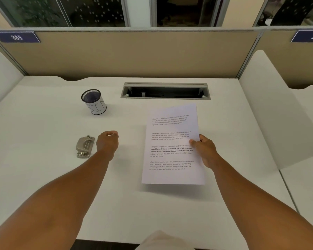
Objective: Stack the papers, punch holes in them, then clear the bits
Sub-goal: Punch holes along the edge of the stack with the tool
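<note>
Right hand [205, 150] pinches flat printed papers [172, 145]; boxy metal punch [85, 146] nearby.

right fingers behind papers [172, 145], sheet count unclear

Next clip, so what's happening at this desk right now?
A person at a white desk grips a printed paper stack by its right edge with the right hand, holding it off the surface. The left hand, fingers curled, sits just right of the metal hole punch without touching it. A mesh cup stands behind. No holes are visible yet.
</note>
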